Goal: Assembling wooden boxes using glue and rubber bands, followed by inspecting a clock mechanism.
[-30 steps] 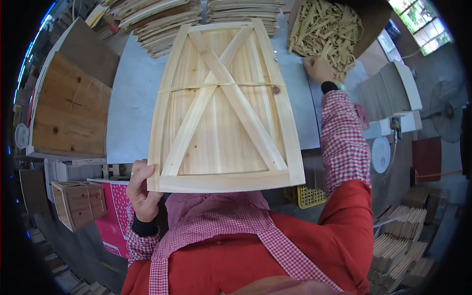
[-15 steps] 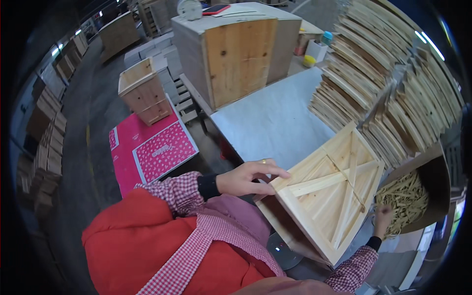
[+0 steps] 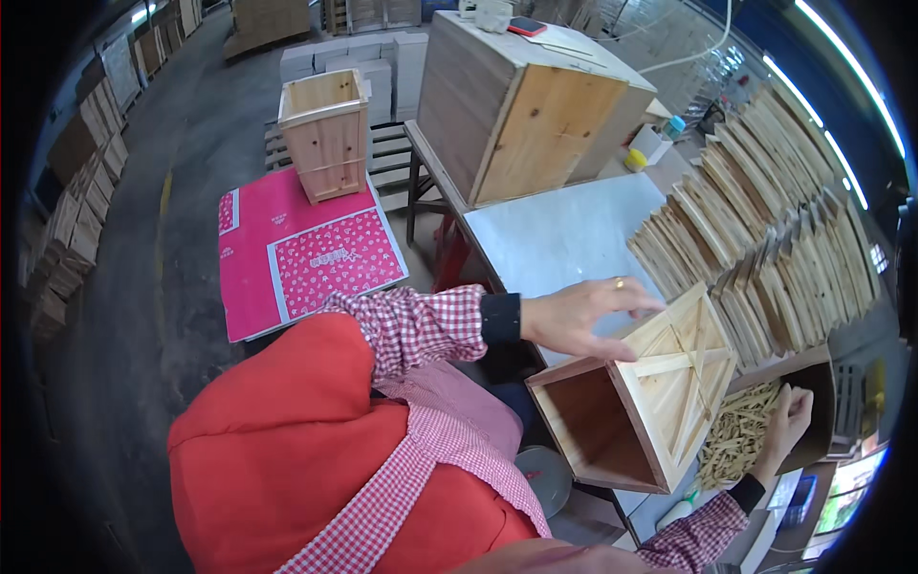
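A pale wooden box (image 3: 669,383) lies on its side on the worktable, its dark open end facing me. Thin crossed slats, with a loose cord across them, cover its upper side. My left hand (image 3: 583,318) reaches over the box's upper edge, fingers stretched and apart, the thumb close to the rim; whether it touches cannot be made out. To the right, a brown carton (image 3: 820,407) holds many small wooden strips (image 3: 741,430). Above these strips, beside the carton's inner wall, is my right hand (image 3: 789,421) with curled fingers pressed together. Anything in its grasp is hidden.
Stacks of wooden panels (image 3: 746,210) rise behind the carton. A large wooden case (image 3: 535,115) stands on the table's far end, near a yellow-lidded container (image 3: 635,160). At left, an upright wooden box (image 3: 327,143) rests on a pink printed board (image 3: 253,263).
The view has shifted, and the box's open end shows more. My right hand has come up from among the strips toward the carton's wall. My left-hand fingers have lifted and spread.
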`<state>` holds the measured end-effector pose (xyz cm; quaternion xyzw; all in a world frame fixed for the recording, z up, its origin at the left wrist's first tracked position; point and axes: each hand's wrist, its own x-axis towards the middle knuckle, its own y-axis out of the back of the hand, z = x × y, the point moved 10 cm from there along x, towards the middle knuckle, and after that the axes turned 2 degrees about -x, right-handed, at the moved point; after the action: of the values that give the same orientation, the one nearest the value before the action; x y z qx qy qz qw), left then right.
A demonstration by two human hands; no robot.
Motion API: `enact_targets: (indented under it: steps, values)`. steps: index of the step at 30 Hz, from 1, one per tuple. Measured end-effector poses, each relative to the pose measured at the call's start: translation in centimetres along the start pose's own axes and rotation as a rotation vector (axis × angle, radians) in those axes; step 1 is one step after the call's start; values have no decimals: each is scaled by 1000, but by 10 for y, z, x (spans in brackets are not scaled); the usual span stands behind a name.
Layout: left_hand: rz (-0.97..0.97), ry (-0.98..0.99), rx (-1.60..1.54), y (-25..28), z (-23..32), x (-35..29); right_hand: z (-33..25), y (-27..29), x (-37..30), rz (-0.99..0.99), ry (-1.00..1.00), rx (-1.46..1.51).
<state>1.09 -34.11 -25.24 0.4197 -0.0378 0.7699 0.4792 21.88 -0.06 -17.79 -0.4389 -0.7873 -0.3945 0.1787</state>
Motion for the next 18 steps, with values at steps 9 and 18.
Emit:
enact_targets:
  steps: [9,18]
  values:
    - [72,-147,291,82,17,-27,-139,-50,-49,-210,194,-201]
    - [680,89,384,309,-31,-84,-168,-54,-26,-147,282,-385]
